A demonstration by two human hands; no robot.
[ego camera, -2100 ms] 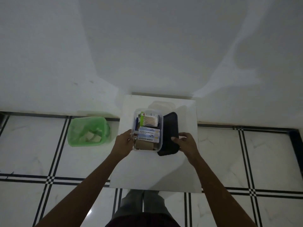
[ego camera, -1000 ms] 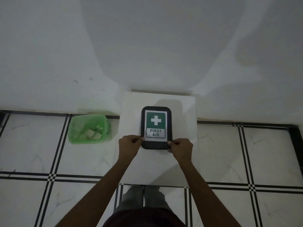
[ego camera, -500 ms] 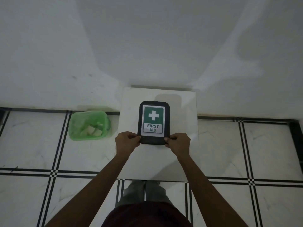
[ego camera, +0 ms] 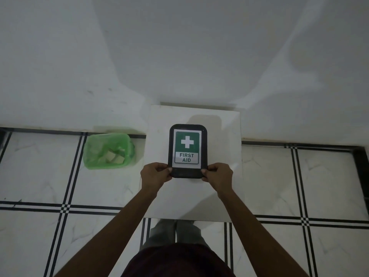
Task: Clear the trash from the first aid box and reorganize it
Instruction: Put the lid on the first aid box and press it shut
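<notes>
The first aid box (ego camera: 187, 128) stands on the small white table (ego camera: 223, 176) with its black lid on. The lid carries a green and white label with a cross and the words FIRST AID. The box's contents are hidden under the lid. My left hand (ego camera: 154, 174) grips the near left corner of the lid, thumb on top. At the near right corner my right hand (ego camera: 218, 174) holds it the same way.
A green bin (ego camera: 93, 148) lined with a green bag stands on the floor left of the table, with pale scraps of trash inside. A white wall rises behind the table. The floor is white tile with black lines. My legs show below the table's front edge.
The black lid, which lay beside the open box, now sits on the box. Both hands have moved to its near corners and stay there.
</notes>
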